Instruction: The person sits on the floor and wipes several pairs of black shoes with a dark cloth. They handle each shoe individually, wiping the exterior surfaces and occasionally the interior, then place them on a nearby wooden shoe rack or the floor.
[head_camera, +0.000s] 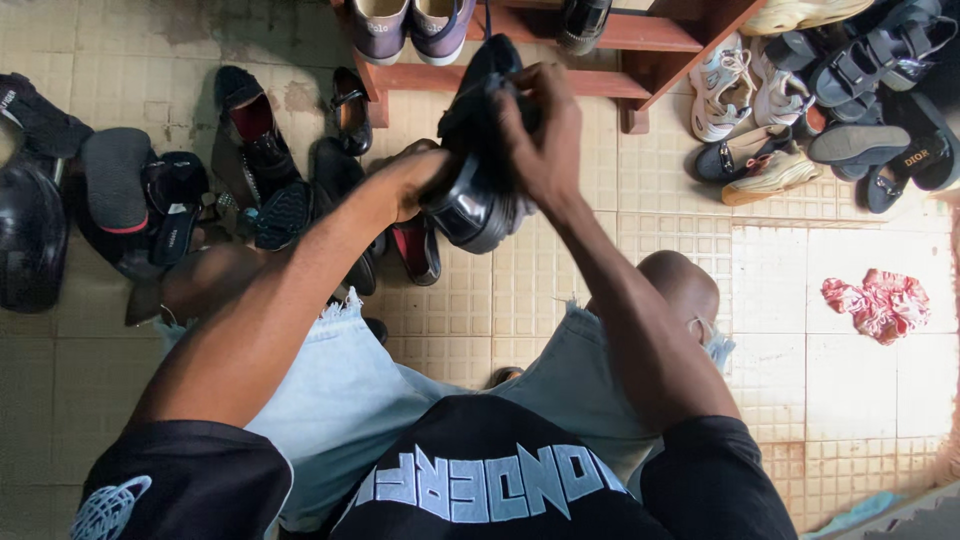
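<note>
A seated person's left hand (415, 180) grips the glossy heel end of a black shoe (480, 150), raised above the knees, while the right hand (545, 130) clasps its upper; the shoe's length angles away toward a wooden rack (640, 40).

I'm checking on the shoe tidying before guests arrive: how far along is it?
Done: some pairs sit on the wooden rack. In hand: the left hand and right hand hold a black shoe. Left: dark shoes and a sandal pile lie on the tiled floor.
</note>
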